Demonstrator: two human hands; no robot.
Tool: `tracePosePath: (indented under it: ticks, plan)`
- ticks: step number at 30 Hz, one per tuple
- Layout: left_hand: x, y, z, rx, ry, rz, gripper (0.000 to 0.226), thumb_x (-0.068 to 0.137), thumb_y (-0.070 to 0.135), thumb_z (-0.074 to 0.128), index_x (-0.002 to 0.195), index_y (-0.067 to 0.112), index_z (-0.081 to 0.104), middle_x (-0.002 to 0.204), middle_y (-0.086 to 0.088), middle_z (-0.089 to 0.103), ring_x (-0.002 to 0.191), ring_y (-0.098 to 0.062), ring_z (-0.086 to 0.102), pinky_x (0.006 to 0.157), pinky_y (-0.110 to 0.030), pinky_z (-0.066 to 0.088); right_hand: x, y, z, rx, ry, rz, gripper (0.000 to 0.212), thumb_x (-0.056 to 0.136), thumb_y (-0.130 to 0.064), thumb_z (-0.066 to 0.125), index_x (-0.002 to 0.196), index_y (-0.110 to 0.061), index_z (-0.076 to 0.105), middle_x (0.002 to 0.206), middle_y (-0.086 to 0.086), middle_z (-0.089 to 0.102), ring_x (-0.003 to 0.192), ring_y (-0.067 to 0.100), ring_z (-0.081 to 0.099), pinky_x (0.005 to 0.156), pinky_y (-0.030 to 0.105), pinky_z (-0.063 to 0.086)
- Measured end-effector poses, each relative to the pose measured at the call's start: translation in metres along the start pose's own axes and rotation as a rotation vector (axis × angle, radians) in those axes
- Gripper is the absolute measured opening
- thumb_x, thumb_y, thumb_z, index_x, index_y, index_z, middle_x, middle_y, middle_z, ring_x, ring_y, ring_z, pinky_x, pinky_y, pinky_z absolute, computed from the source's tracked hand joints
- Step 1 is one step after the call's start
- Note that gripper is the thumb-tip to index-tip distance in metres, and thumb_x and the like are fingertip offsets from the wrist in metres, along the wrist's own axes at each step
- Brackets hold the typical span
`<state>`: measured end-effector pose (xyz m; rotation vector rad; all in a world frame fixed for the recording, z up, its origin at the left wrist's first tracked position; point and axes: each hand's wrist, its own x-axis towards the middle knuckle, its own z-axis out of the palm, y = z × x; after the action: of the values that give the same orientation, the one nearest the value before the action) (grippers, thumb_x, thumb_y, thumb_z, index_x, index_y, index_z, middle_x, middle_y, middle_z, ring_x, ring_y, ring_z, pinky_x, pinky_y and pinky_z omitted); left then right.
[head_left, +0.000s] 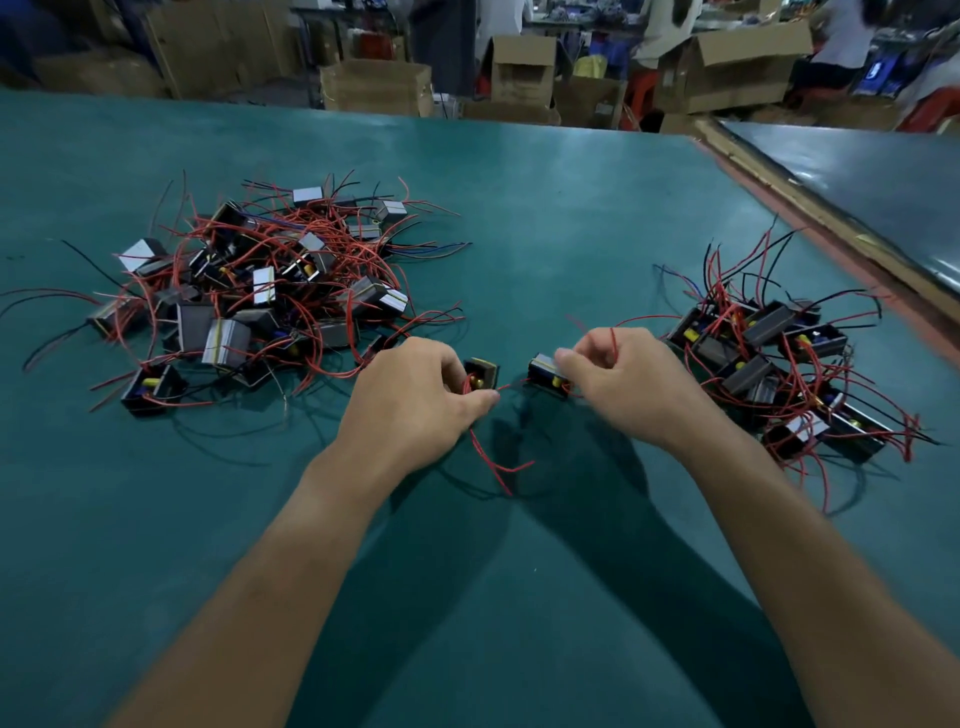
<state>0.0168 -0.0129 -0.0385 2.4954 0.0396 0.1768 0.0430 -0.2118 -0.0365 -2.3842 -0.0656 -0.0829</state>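
Mid-table, the left hand (415, 395) gripped one small module (480, 373) — the right hand (618, 382) pinched another module (548, 374) just beside it, red wire (511, 385) running between.

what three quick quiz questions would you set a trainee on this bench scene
1. True or false: the left hand holds a black box and a red wire.
2. On the table lie a left heap and a right heap of wired boxes. Which is bigger? A left, B right, C equal.
3. What does the right hand hold?
Key: 1 true; 2 A; 3 a second box.
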Motion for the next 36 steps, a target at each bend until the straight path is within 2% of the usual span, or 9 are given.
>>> tracePosePath:
  ticks: [4, 7, 11, 15, 20, 25, 28, 31, 36]
  plan:
    - [-0.001, 0.001, 0.000, -0.185, -0.105, -0.049, 0.020, 0.084, 0.026, 0.072, 0.089, 0.026, 0.053, 0.064, 0.005, 0.071, 0.060, -0.017, 0.066, 0.063, -0.034, 0.053, -0.010, -0.007, -0.002, 0.201, -0.185, -0.167, 0.017, 0.087, -0.022, 0.073, 0.077, -0.015, 0.062, 0.046, -0.008, 0.052, 0.041, 0.009, 0.039, 0.047, 0.022, 0.032]
    - [-0.001, 0.004, -0.002, -0.391, -0.127, -0.064, 0.014, 0.090, 0.011, 0.062, 0.097, 0.018, 0.053, 0.060, -0.001, 0.071, 0.046, -0.016, 0.061, 0.049, -0.024, 0.046, -0.012, -0.009, -0.004, 0.297, -0.254, -0.221, 0.014, 0.084, -0.014, 0.077, 0.084, -0.011, 0.063, 0.051, -0.007, 0.057, 0.047, 0.013, 0.047, 0.048, 0.024, 0.039]
    - [0.000, 0.005, -0.001, -0.503, -0.160, -0.060, 0.020, 0.089, -0.003, 0.055, 0.081, 0.010, 0.068, 0.060, -0.003, 0.069, 0.042, -0.008, 0.053, 0.043, -0.015, 0.040, -0.012, -0.009, -0.005, 0.385, -0.285, -0.228, 0.008, 0.087, -0.012, 0.074, 0.085, -0.008, 0.067, 0.056, -0.002, 0.059, 0.052, 0.019, 0.053, 0.054, 0.034, 0.046]
    - [-0.001, 0.002, 0.000, -0.333, -0.198, 0.063, 0.025, 0.075, 0.000, 0.068, 0.088, 0.021, 0.075, 0.077, 0.003, 0.071, 0.050, -0.004, 0.053, 0.055, -0.018, 0.042, -0.012, -0.010, -0.005, 0.407, -0.240, -0.232, 0.013, 0.089, -0.009, 0.069, 0.077, -0.009, 0.068, 0.059, 0.008, 0.062, 0.052, 0.020, 0.055, 0.050, 0.029, 0.049]
    - [-0.004, 0.005, 0.003, -0.161, -0.150, 0.184, 0.022, 0.076, 0.013, 0.073, 0.091, 0.028, 0.075, 0.072, 0.007, 0.066, 0.059, -0.007, 0.062, 0.062, -0.021, 0.049, -0.008, -0.010, -0.003, 0.438, -0.185, -0.155, 0.019, 0.093, -0.006, 0.064, 0.074, -0.003, 0.065, 0.055, 0.005, 0.060, 0.045, 0.016, 0.051, 0.045, 0.023, 0.049]
    - [-0.003, 0.005, 0.002, -0.346, -0.123, 0.126, 0.019, 0.075, 0.009, 0.078, 0.090, 0.019, 0.072, 0.071, 0.004, 0.067, 0.057, -0.012, 0.057, 0.063, -0.028, 0.050, -0.006, -0.009, -0.003, 0.451, -0.131, -0.101, 0.023, 0.095, -0.006, 0.060, 0.072, -0.007, 0.061, 0.051, -0.001, 0.059, 0.039, 0.009, 0.049, 0.044, 0.020, 0.045]
    - [-0.003, 0.006, 0.000, -0.418, -0.097, 0.105, 0.018, 0.073, 0.005, 0.081, 0.085, 0.015, 0.072, 0.074, 0.000, 0.072, 0.067, -0.016, 0.067, 0.072, -0.034, 0.056, -0.004, -0.008, -0.003, 0.402, -0.047, -0.086, 0.022, 0.094, -0.009, 0.060, 0.072, -0.004, 0.062, 0.055, 0.001, 0.058, 0.042, 0.013, 0.049, 0.051, 0.028, 0.045]
    - [-0.001, 0.006, -0.001, -0.449, -0.091, 0.112, 0.021, 0.074, -0.004, 0.078, 0.078, 0.015, 0.071, 0.074, -0.002, 0.074, 0.068, -0.017, 0.069, 0.069, -0.033, 0.057, -0.002, -0.008, -0.005, 0.404, -0.013, -0.034, 0.023, 0.096, -0.010, 0.057, 0.073, -0.004, 0.061, 0.064, 0.005, 0.062, 0.041, 0.013, 0.050, 0.050, 0.030, 0.048]
    - [0.001, 0.001, 0.000, -0.316, -0.029, 0.107, 0.020, 0.075, 0.003, 0.080, 0.088, 0.017, 0.072, 0.076, 0.003, 0.072, 0.067, -0.022, 0.066, 0.069, -0.030, 0.054, -0.001, -0.008, -0.007, 0.426, -0.054, 0.036, 0.025, 0.099, -0.009, 0.048, 0.075, -0.012, 0.054, 0.065, 0.001, 0.073, 0.039, 0.014, 0.049, 0.043, 0.026, 0.047]
